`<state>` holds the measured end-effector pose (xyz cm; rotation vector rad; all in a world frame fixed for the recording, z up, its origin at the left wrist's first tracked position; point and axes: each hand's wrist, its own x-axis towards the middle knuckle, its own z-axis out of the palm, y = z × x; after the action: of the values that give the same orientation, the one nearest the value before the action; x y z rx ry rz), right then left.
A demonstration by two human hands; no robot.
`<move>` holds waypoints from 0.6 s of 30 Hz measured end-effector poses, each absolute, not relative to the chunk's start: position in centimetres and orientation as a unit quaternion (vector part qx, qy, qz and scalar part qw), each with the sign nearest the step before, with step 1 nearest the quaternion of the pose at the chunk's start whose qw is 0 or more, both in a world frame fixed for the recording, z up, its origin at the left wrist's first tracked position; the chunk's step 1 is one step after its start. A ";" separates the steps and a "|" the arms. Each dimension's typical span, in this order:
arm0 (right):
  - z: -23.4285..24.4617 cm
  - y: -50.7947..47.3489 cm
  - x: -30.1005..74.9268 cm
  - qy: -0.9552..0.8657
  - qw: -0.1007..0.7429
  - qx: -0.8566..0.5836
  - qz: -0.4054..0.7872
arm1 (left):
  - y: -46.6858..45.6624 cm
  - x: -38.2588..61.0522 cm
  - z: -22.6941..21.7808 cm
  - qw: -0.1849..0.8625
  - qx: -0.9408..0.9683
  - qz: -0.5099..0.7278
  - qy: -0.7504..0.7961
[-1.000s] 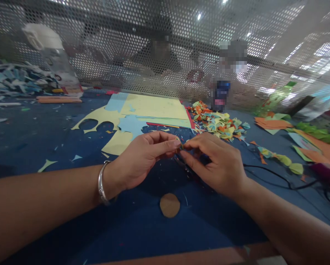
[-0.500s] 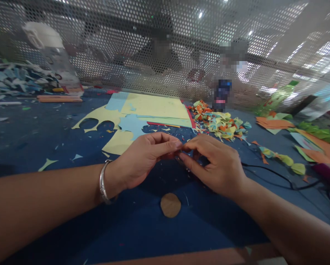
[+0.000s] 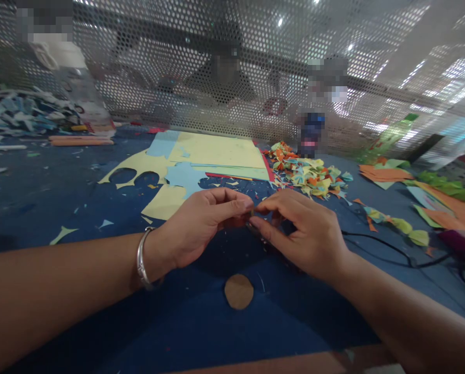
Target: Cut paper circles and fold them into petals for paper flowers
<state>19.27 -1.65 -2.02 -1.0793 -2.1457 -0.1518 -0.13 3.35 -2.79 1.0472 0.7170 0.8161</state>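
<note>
Pinching a tiny dark scrap [image 3: 251, 213] between them, the left hand [image 3: 195, 226] and right hand [image 3: 306, 234] are meeting fingertip to fingertip just above the blue-covered bench [image 3: 80, 208]. The fingers are closing on it from both sides, probably to steady so small a piece. A round brown paper disc [image 3: 238, 291] is lying just below. The fingers are hiding most of the scrap, leaving its shape unclear.

A shiny silver metal bangle [image 3: 144, 258] is gleaming. Matt yellow paper sheets [image 3: 217, 150] are lying smooth on the dull dark-blue table cover [image 3: 41, 202].
</note>
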 end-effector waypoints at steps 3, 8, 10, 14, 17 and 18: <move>-2.0 -1.6 19.3 -0.828 0.366 -0.423 -0.050 | 3.4 0.0 -2.7 0.726 0.478 0.373 0.327; -2.0 -1.6 19.3 -0.826 0.371 -0.423 -0.033 | 3.3 -0.1 -2.7 0.719 0.489 0.373 0.324; -2.0 -1.5 19.3 -0.824 0.372 -0.427 -0.024 | 3.3 -0.2 -2.7 0.715 0.495 0.378 0.317; -2.0 -1.5 19.4 -0.822 0.374 -0.429 -0.013 | 3.3 -0.3 -2.8 0.712 0.496 0.395 0.303; -1.9 -1.5 19.3 -0.823 0.375 -0.427 -0.014 | 3.3 -0.2 -3.0 0.704 0.502 0.407 0.294; -1.9 -1.5 19.3 -0.823 0.375 -0.427 -0.013 | 3.4 -0.2 -3.1 0.700 0.507 0.410 0.293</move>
<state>19.29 -1.47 -1.88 -1.0921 -2.1066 -0.0333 -0.16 3.35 -3.07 1.1291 0.6519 0.9134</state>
